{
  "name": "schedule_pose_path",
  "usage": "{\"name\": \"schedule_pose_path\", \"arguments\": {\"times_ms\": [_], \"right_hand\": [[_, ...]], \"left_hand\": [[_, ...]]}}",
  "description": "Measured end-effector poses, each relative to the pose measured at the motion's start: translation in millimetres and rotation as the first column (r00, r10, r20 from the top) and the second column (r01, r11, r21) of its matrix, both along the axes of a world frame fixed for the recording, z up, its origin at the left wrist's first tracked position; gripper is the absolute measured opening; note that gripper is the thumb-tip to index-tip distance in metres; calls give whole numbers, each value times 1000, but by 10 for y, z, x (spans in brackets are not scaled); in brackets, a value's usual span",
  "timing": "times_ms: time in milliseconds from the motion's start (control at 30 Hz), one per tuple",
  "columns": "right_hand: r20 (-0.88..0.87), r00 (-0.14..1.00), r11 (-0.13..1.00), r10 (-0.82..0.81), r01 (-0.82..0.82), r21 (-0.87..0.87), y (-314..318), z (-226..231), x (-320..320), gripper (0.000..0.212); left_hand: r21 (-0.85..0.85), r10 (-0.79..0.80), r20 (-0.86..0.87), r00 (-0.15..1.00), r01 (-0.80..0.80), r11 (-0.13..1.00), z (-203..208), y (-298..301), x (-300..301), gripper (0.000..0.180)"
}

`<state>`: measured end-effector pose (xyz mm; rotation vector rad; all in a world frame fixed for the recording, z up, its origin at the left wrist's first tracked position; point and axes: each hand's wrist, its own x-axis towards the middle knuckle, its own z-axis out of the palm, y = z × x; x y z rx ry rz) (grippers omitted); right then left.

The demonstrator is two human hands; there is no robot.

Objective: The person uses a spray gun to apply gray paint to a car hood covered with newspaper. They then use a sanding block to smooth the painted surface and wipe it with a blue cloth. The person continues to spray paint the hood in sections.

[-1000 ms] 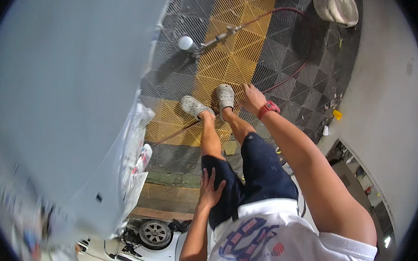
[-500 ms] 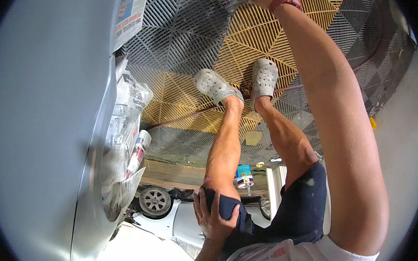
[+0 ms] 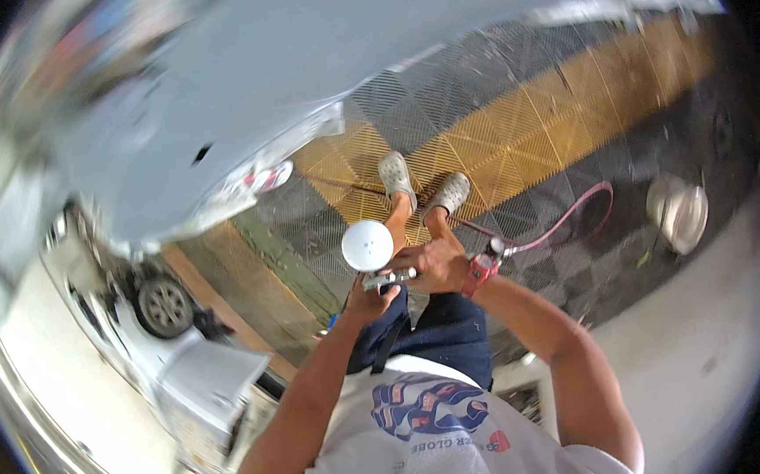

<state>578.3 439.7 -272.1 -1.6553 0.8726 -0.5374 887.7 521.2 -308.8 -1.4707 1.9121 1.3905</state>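
Note:
A spray gun with a round white cup on top is held in front of my body, above my legs. My right hand is wrapped round its handle. At the metal front end my left hand closes on the gun, its thumb pointing right and the other fingers partly hidden. From the fitting beside my right wrist, a reddish hose loops away to the right. Past the gun, the big grey-blue car body panel spans the upper left, blurred in places.
Masking paper and plastic hang along the panel's lower edge. My clogs stand on yellow and grey grid floor tiles. A whitish bucket sits at the right. Another car's wheel shows at the left.
My right hand has drawn the spray gun in from the far side toward my body. My left hand has left my knee and come to the gun. The view has turned.

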Motion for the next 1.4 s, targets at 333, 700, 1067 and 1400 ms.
{"name": "schedule_pose_path", "arguments": {"times_ms": [333,700,1067,1400], "right_hand": [[27,971,967,237,-233,-100,270,1839,1115,51],[-73,681,677,729,-732,-71,684,2751,2788,46],[-226,768,785,599,-620,-24,628,2844,3984,58],[-218,803,828,555,-559,47,-129,2762,3931,68]], "left_hand": [[549,959,-174,225,-786,284,459,936,1341,58],[622,801,-80,-593,-658,-425,1139,1469,2540,65],[769,483,-396,-781,-569,-291,1886,1101,3622,62],[564,673,-385,-632,-738,-370,1731,299,3489,63]]}}
